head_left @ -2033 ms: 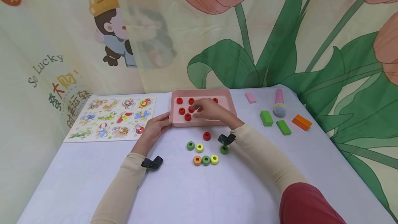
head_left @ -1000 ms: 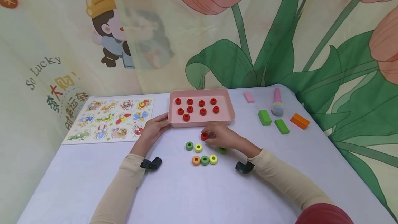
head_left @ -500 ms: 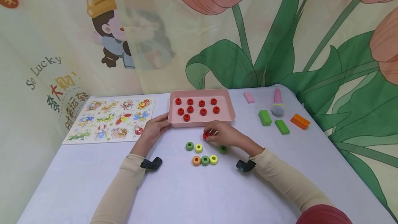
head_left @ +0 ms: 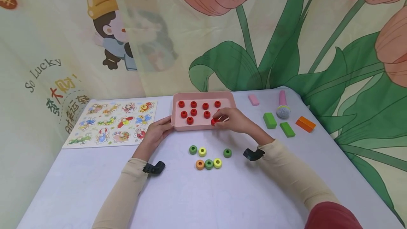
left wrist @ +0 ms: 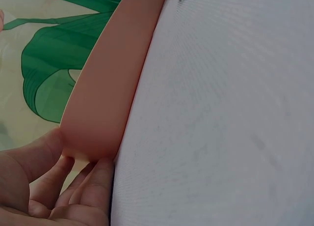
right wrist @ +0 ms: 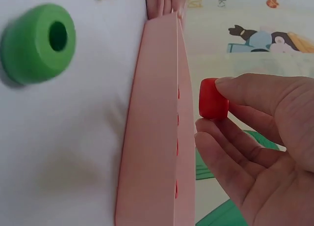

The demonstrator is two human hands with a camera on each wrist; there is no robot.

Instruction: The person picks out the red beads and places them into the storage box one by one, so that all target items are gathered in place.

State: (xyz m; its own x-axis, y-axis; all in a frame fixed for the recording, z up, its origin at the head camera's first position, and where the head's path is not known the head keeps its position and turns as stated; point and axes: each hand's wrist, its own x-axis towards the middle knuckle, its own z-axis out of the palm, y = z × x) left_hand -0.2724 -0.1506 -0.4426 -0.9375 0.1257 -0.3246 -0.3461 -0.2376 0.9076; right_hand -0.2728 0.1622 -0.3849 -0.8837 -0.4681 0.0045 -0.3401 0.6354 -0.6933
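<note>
A pink tray (head_left: 194, 128) stands at the back of the table, with several red beads (head_left: 189, 120) spread over its floor. My left hand (head_left: 156, 134) holds the tray's left front corner; in the left wrist view the thumb lies at the rim and the fingers bend against the end wall. Between thumb and fingers, my right hand (head_left: 234, 120) pinches another red bead (right wrist: 212, 100). The right wrist view has this bead raised above the tray's rim, and the head view places it over the right front part of the tray.
In front of the tray lie green beads (head_left: 227, 153), yellow beads (head_left: 217, 163) and an orange bead (head_left: 200, 164). A sticker-like insect board (head_left: 111, 124) is at left. At right are green blocks (head_left: 270, 120), an orange block (head_left: 306, 124), a pink block (head_left: 253, 99) and a toy microphone (head_left: 283, 106).
My right hand came from over the tray to the red bead on the table, took it, and has lifted it back over the tray's front wall. The left hand has stayed at the corner.
</note>
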